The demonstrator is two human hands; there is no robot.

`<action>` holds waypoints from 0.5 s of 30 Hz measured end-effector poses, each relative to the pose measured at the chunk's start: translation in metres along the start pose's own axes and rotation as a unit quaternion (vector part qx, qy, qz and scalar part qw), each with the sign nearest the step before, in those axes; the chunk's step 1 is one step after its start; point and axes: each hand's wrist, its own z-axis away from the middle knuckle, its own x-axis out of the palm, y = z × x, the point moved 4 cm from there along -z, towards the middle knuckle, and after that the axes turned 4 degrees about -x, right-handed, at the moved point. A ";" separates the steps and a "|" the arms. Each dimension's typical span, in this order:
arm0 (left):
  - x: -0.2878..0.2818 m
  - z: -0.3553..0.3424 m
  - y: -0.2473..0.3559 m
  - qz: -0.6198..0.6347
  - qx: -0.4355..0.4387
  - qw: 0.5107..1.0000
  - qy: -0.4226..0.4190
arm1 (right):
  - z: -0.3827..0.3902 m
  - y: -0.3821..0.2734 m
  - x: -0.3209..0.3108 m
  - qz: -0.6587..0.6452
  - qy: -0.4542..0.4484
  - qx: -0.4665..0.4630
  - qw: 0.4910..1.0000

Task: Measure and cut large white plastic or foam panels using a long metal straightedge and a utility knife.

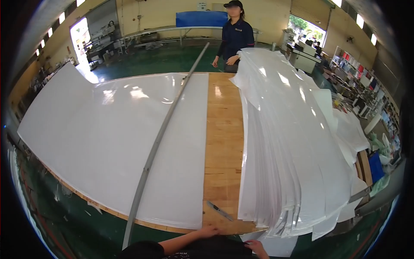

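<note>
1. Your left hand (210, 232) lies flat at the near edge of the long bare wooden worktable (224, 142), at about 6 o'clock. The fingers are spread and released, gripping nothing; it looks like a steadying rest.
2. Your right hand (256, 247) sits lower, at 5 o'clock, against the near hanging corner of the thick stack of glossy white cut sheets (284, 142). I cannot tell whether its fingers pinch that corner or merely touch it.
3. A slim grey utility knife (219, 210) lies on the bare wood just beyond your left hand, apart from it, handy to either hand.
4. The large glossy white sheet (112, 138) is spread flat from 9 to 11 o'clock. A long grey metal straightedge (157, 142) lies across it from the near edge toward 12, probably as a cutting guide and weight.
5. The stack fans out, each sheet offset, likely so single sheets lift easily.
6. A person in dark clothes and a cap (235, 36) stands at the far end, at 12 o'clock.
</note>
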 end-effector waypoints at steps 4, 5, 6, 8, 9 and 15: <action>-0.034 0.114 0.002 -0.009 -0.103 0.944 0.314 | -0.003 0.092 -0.049 0.108 -0.051 0.199 0.973; -0.035 0.140 -0.003 0.010 -0.080 0.917 0.390 | 0.007 0.100 -0.066 0.270 -0.144 0.030 0.952; -0.020 0.174 0.000 0.099 -0.092 0.886 0.444 | 0.020 0.096 -0.070 0.414 -0.225 -0.141 0.871; 0.023 0.222 -0.044 0.332 -0.079 0.776 0.530 | 0.023 0.079 -0.074 0.414 -0.232 -0.138 0.869; 0.060 0.251 -0.060 0.374 -0.144 0.730 0.554 | 0.013 0.053 -0.056 0.410 -0.242 -0.152 0.866; 0.103 0.273 -0.083 0.417 -0.218 0.699 0.539 | 0.019 0.052 -0.073 0.400 -0.260 -0.165 0.863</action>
